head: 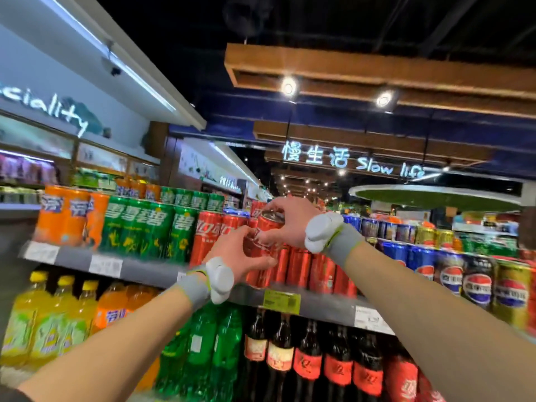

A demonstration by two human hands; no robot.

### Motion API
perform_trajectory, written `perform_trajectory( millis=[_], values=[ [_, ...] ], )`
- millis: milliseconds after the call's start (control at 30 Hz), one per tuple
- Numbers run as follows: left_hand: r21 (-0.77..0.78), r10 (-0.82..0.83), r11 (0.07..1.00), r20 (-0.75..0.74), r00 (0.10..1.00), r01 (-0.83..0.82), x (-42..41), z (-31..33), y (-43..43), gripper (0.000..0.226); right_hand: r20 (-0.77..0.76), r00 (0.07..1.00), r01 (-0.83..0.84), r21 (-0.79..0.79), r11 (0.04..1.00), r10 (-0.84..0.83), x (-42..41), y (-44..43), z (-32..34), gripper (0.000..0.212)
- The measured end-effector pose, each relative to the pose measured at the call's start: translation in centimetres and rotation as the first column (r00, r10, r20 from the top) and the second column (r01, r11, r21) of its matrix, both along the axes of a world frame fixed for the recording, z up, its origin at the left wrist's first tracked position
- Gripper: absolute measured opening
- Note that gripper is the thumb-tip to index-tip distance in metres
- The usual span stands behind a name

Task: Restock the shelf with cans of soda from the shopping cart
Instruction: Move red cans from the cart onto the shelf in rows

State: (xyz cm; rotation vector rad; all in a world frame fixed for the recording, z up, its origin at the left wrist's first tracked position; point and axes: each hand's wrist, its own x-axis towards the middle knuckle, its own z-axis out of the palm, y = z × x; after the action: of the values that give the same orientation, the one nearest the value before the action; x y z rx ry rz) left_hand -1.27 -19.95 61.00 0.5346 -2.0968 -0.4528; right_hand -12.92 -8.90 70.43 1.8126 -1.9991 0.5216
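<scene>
Orange cans [68, 214] occupy the far left of the upper shelf [145, 269], with green cans [145, 227] directly to their right. Below them stand yellow bottles [49, 317] and green bottles [214, 343]. Left hand [232, 253], wrist fitted with a grey band and white device, wraps its fingers around the lower side of a red soda can [265, 230]. The can is tilted, held in front of the row of red cans [301, 268] at mid-shelf. Right hand [285, 220], wearing the same band, closes over the can's top rim from above. Dark cola bottles [307, 355] fill the level underneath. Blue cans [452, 274] and gold cans [510, 291] continue the shelf to the right. Shopping cart: out of view.
</scene>
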Motion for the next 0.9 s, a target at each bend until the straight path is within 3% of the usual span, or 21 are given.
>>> perform_trajectory(
  millis=[67,167,233,333,467,533,700,900],
  values=[
    [-0.040,0.047,0.998,0.012,0.999,-0.047,0.0,1.0,-1.5,0.058,-0.029,0.999,0.024,0.009,1.000,-0.024,0.0,-1.0,1.1,0.070],
    [-0.063,0.087,0.994,-0.052,0.995,-0.090,0.8,2.7,-4.4,0.036,-0.036,0.997,0.067,0.034,0.997,-0.066,-0.2,-3.3,2.2,0.072],
    [-0.167,0.190,0.968,-0.005,0.982,-0.188,1.5,3.9,-6.8,0.027,-0.046,0.994,0.105,0.056,0.993,-0.103,-0.6,-4.8,2.9,0.071],
    [-0.377,0.338,0.885,0.117,0.934,-0.273,1.6,5.0,-9.9,0.035,-0.050,0.989,0.140,0.102,0.985,-0.136,-1.0,-6.5,3.1,0.072],
    [-0.480,0.380,0.854,0.309,0.872,-0.202,0.3,4.4,-12.0,0.064,-0.043,0.987,0.161,0.126,0.979,-0.156,-1.5,-7.6,2.3,0.068],
    [-0.553,0.432,0.805,0.295,0.852,-0.216,-0.3,3.6,-12.8,0.073,-0.063,0.982,0.186,0.137,0.973,-0.179,-1.7,-8.4,2.0,0.067],
    [-0.542,0.330,0.814,0.137,0.934,-0.208,-0.7,3.0,-12.4,0.038,-0.114,0.971,0.226,0.169,0.959,-0.209,-1.9,-9.8,0.6,0.066],
    [-0.545,0.303,0.811,0.076,0.950,-0.215,-0.6,2.3,-12.5,0.050,-0.113,0.967,0.244,0.164,0.956,-0.228,-2.3,-10.8,-0.3,0.066]
  ],
)
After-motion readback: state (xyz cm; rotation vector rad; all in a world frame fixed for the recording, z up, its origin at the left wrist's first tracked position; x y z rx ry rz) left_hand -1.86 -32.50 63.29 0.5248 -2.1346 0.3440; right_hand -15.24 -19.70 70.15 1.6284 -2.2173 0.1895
